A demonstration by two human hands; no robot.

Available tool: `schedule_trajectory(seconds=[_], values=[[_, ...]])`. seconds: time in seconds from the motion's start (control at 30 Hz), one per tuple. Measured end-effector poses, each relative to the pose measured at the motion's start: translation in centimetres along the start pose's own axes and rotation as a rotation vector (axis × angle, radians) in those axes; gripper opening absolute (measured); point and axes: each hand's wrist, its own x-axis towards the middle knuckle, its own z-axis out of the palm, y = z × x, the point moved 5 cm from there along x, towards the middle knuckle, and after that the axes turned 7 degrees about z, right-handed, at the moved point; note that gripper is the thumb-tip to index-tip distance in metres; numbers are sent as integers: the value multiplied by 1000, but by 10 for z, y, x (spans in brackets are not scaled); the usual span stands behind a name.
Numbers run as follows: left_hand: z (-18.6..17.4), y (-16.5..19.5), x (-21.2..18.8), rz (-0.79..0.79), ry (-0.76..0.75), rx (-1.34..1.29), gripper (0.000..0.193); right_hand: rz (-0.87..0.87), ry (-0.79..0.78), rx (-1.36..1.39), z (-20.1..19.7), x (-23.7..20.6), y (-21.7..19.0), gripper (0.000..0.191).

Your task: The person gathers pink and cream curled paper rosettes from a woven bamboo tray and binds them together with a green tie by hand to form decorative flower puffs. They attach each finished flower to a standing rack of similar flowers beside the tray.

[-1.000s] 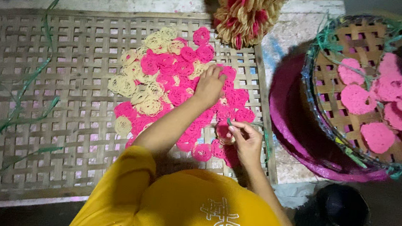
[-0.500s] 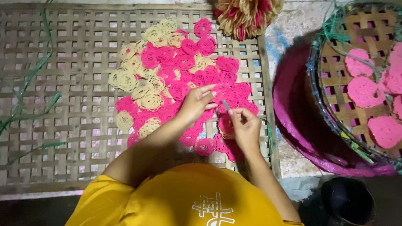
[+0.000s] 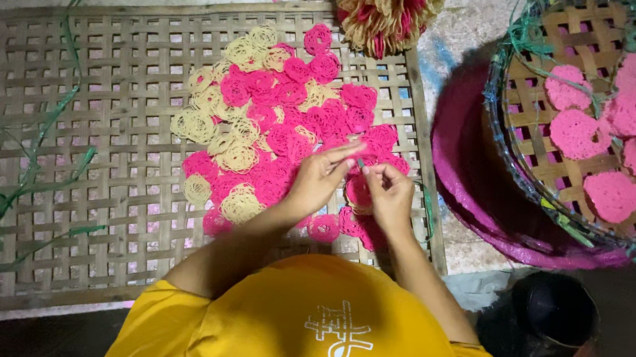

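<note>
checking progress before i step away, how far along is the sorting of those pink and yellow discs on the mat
Done, it seems: several pink discs already lie on the round woven tray to the right. In hand: the left hand and right hand meet over one pink piece at the pile's edge, both pinching something small. Left: most of the mixed pile of pink and yellow discs is spread on the bamboo mat.

The flat woven bamboo drying mat (image 3: 97, 179) lies bare across its left half, giving open passage apart from loose green plastic strips (image 3: 35, 172). The spread of pink and cream lacy coiled crackers (image 3: 277, 119) fills the middle. Rightward, the round woven bamboo tray (image 3: 543, 139) on a magenta basin (image 3: 474, 195) blocks the way.
</note>
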Motion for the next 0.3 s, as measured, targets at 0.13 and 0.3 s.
schedule_trajectory(seconds=[0.13,0.3], values=[[10,1,-10,-151,-60,-160,33,10,-55,52,1,-3,4,10],[-2,53,-5,-3,-174,328,39,-56,7,47,-24,-12,12,28]])
